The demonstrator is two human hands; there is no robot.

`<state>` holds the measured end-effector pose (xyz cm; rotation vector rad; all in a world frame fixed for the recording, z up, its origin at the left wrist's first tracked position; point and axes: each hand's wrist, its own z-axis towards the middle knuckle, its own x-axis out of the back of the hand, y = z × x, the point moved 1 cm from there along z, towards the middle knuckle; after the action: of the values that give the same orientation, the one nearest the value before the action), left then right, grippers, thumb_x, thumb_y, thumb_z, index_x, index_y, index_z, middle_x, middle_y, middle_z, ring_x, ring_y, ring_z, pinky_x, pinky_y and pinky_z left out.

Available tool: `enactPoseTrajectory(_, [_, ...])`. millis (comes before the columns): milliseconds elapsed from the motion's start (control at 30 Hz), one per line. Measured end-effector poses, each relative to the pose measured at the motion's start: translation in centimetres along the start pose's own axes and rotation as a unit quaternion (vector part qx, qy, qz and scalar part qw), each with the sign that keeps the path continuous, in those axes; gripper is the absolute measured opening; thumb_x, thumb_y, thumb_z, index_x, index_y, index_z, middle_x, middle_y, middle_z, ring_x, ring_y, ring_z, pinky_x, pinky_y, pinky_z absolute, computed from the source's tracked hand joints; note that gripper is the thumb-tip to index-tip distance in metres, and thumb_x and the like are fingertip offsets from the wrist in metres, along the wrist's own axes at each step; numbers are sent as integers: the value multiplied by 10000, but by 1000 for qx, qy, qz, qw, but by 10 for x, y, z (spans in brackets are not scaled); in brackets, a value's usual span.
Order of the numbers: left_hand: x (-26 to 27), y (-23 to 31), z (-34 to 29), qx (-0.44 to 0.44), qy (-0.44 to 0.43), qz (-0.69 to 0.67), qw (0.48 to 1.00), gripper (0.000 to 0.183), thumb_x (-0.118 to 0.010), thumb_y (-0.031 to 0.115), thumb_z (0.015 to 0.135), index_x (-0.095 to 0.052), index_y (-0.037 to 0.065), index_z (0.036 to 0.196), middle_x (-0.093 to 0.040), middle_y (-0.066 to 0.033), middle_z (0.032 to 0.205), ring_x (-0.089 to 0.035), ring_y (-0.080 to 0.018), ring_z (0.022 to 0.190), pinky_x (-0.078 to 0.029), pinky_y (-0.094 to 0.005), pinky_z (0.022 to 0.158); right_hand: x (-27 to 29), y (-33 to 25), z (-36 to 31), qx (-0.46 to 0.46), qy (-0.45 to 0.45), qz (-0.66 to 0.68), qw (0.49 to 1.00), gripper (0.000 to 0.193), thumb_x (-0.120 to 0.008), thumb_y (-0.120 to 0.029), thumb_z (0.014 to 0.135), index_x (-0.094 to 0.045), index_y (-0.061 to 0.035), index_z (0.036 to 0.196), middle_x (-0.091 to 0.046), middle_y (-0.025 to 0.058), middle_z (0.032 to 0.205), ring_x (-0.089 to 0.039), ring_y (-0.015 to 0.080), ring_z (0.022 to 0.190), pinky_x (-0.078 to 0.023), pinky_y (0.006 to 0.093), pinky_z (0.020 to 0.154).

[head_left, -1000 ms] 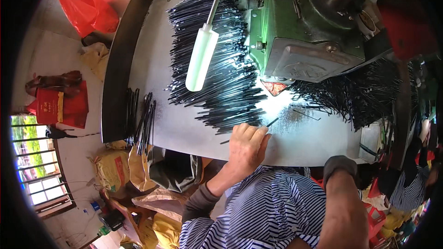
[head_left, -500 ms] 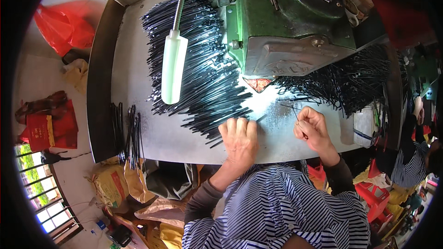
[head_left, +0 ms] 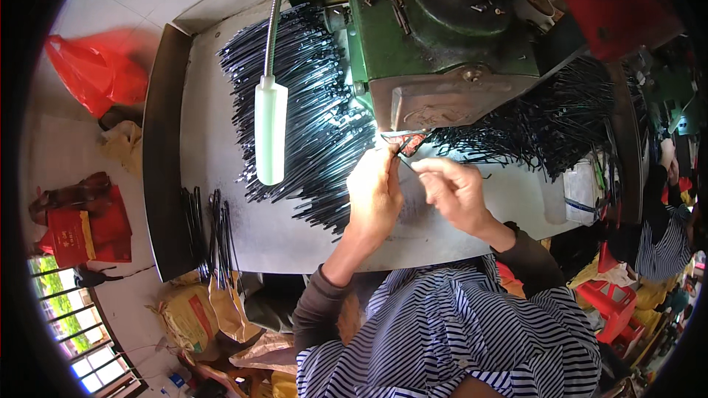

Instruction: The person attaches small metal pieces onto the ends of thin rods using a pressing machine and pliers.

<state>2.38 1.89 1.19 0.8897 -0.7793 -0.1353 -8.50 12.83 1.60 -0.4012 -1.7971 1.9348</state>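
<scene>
A thin black rod (head_left: 406,163) slants between my two hands, just below the front of a green press-like machine (head_left: 446,44). My right hand (head_left: 456,193) is closed, pinching its near end between thumb and fingers. At the far end, my left hand (head_left: 374,193) has its fingertips closed on the rod, close under the machine's head; the exact grip is partly hidden. Beside these fingertips a red patterned piece (head_left: 413,144) shows under the head. A large heap of similar black rods (head_left: 295,103) lies to the left of my left hand.
Another tangled heap of black rods (head_left: 538,118) spreads at right. A white lamp (head_left: 271,133) on a bendy neck hangs over the left heap. More rods (head_left: 221,232) stick over the metal table's (head_left: 295,254) left front edge. A pale box (head_left: 581,191) stands at right.
Both hands have moved forward and together, up to the machine's head. The rod in my right hand has come across to my left fingertips. The view has shifted slightly.
</scene>
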Motion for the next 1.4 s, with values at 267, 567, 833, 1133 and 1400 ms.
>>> enactPoseTrajectory(267, [1, -1, 7, 22, 6, -23, 999, 210, -585, -55, 825, -584, -28, 1034, -637, -166, 866, -630, -296, 745, -501, -340, 697, 0, 3, 5, 42, -41, -142, 988, 203, -622, -9, 814, -628, 38, 1012, -660, 131, 732, -568, 120, 509, -459, 265, 499])
enactPoseTrajectory(567, [-2, -3, 9, 23, 2, -34, 999, 208, -589, -53, 826, -582, -18, 1031, -632, -153, 853, -627, -276, 718, -498, -318, 674, 4, 7, 13, 1, -3, -82, 997, 168, -594, 11, 826, -615, 52, 988, -637, 84, 703, -526, 66, 505, -425, 240, 474])
enactPoseTrajectory(833, [-5, -7, 8, 14, 4, -18, 1000, 211, -584, -64, 819, -582, -8, 1022, -616, -139, 818, -605, -254, 676, -488, -311, 644, 8, 13, 13, -30, -46, -73, 996, 194, -553, -11, 875, -599, 35, 1058, -628, 31, 716, -523, 41, 509, -423, 205, 458])
enactPoseTrajectory(1133, [-10, -9, 8, -11, 8, -18, 1000, 248, -567, -88, 773, -586, 8, 1000, -558, -139, 743, -541, -298, 657, -443, -372, 596, 5, 12, 15, -57, -22, -32, 998, 136, -565, 0, 864, -609, 36, 988, -549, -1, 598, -473, 17, 493, -380, 203, 439])
enactPoseTrajectory(1400, [-15, -12, 25, -113, 24, 13, 993, 257, -569, -94, 726, -587, 22, 954, -583, -122, 755, -541, -304, 658, -435, -387, 580, 12, 4, 31, -59, -30, -4, 998, 137, -540, -7, 889, -603, 33, 1004, -563, 2, 602, -491, 25, 480, -394, 198, 433])
